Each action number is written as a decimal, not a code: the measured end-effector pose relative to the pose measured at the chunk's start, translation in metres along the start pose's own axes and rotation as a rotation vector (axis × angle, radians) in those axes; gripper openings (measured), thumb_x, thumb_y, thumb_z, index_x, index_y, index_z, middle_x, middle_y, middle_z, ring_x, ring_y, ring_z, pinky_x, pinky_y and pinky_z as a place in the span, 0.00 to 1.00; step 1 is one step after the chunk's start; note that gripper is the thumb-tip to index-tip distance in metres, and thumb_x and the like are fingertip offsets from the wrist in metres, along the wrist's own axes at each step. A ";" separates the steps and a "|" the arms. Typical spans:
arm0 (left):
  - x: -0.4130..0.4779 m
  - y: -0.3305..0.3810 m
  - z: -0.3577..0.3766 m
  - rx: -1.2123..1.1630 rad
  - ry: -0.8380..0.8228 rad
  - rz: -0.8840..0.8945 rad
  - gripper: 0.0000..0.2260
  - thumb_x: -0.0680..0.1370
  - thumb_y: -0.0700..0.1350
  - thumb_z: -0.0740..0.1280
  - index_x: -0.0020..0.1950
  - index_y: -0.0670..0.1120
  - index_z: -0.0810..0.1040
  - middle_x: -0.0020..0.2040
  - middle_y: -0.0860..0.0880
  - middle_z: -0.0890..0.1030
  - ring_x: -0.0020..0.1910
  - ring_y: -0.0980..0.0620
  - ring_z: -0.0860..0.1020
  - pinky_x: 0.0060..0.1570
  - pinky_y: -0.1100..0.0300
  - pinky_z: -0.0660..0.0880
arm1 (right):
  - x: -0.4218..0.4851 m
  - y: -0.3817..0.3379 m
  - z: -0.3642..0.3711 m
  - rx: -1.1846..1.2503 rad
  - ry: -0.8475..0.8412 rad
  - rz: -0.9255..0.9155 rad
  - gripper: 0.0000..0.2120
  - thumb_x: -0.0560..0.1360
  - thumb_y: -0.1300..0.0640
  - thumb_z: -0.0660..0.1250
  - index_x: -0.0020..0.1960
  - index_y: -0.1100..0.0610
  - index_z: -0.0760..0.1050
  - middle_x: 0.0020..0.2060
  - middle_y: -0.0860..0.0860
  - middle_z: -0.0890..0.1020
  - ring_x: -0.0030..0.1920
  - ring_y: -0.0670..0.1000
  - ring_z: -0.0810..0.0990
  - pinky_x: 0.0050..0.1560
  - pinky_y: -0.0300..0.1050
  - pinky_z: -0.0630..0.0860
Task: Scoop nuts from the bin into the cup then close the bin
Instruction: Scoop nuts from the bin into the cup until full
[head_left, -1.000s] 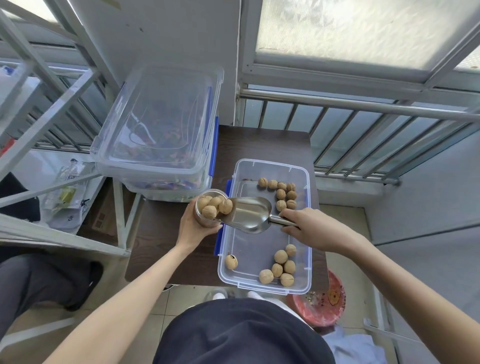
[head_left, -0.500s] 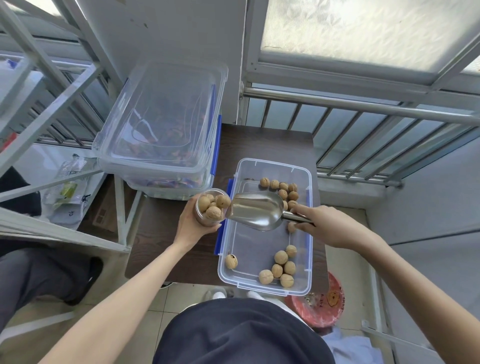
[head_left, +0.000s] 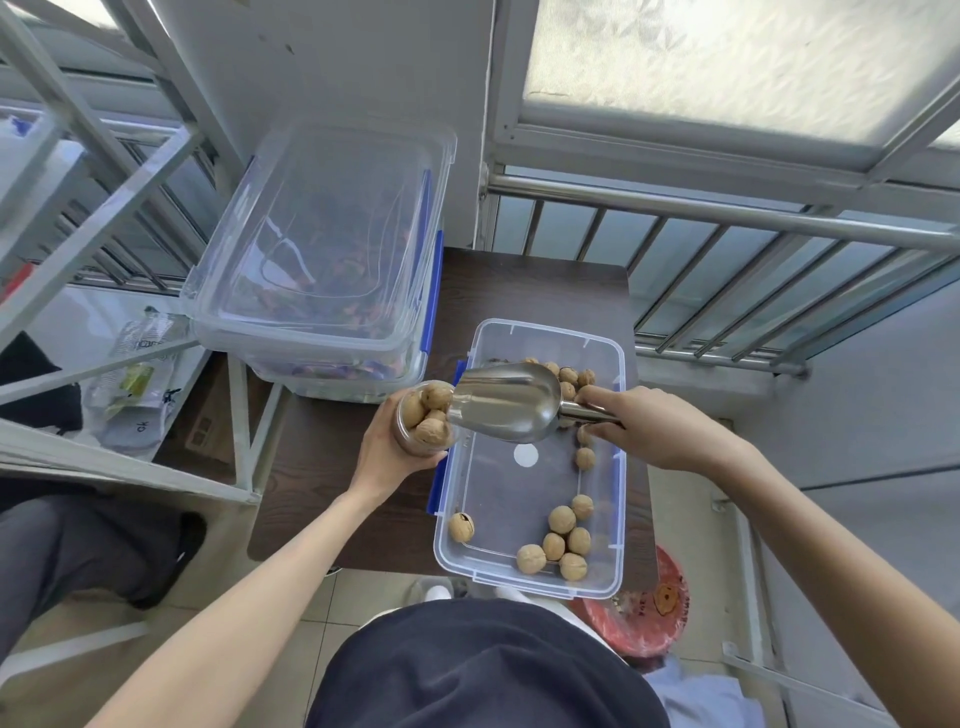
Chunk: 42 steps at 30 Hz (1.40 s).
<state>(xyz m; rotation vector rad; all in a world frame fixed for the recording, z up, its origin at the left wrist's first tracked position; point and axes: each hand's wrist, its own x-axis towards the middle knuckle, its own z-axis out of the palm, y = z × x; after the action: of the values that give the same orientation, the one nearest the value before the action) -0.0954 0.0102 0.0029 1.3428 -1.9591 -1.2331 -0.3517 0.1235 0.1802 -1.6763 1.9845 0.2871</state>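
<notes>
Nuts (head_left: 430, 415), walnut-like, heaped to the brim of a small clear cup (head_left: 418, 426) held just left of the open bin (head_left: 530, 457), over the dark bench (head_left: 332, 467). Further nuts lie loose in the bin, one cluster at the far end, another at the near right corner. Metal scoop (head_left: 506, 408), apparently empty, lip touching the cup's rim. Left hand (head_left: 387, 457) curled around the cup from below, forearm running in from the near left. Right hand (head_left: 660, 428) closed on the scoop handle, wrist level, arm coming from the near right. Risk: the cup looks overfull, so a nudge from the scoop or any tilt could roll nuts onto bench or floor. No lid for this bin identifiable; a larger lidded box (head_left: 322, 249) stands far left.
</notes>
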 end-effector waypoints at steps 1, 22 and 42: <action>0.000 -0.001 0.000 -0.003 0.007 -0.009 0.35 0.58 0.41 0.81 0.56 0.63 0.68 0.56 0.58 0.78 0.56 0.57 0.77 0.54 0.68 0.69 | 0.000 0.001 -0.001 0.011 -0.002 0.005 0.10 0.79 0.53 0.59 0.58 0.56 0.68 0.31 0.48 0.69 0.40 0.58 0.72 0.40 0.50 0.69; -0.008 -0.031 0.003 -0.019 0.081 -0.181 0.36 0.58 0.43 0.83 0.61 0.53 0.69 0.58 0.51 0.79 0.56 0.57 0.75 0.58 0.61 0.71 | 0.056 -0.014 0.175 0.466 0.018 0.460 0.08 0.79 0.59 0.55 0.56 0.62 0.63 0.56 0.65 0.78 0.55 0.66 0.77 0.46 0.53 0.72; -0.019 -0.051 0.000 0.157 -0.079 -0.451 0.45 0.53 0.54 0.83 0.64 0.43 0.69 0.58 0.47 0.80 0.59 0.49 0.78 0.58 0.58 0.73 | 0.093 -0.061 0.172 0.588 -0.116 0.577 0.33 0.77 0.62 0.55 0.76 0.66 0.41 0.70 0.62 0.69 0.69 0.62 0.69 0.65 0.53 0.68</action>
<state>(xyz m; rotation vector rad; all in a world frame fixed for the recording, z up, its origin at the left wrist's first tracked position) -0.0625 0.0206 -0.0391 1.9197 -1.8985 -1.3661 -0.2586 0.1136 -0.0020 -0.7002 2.1480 -0.0111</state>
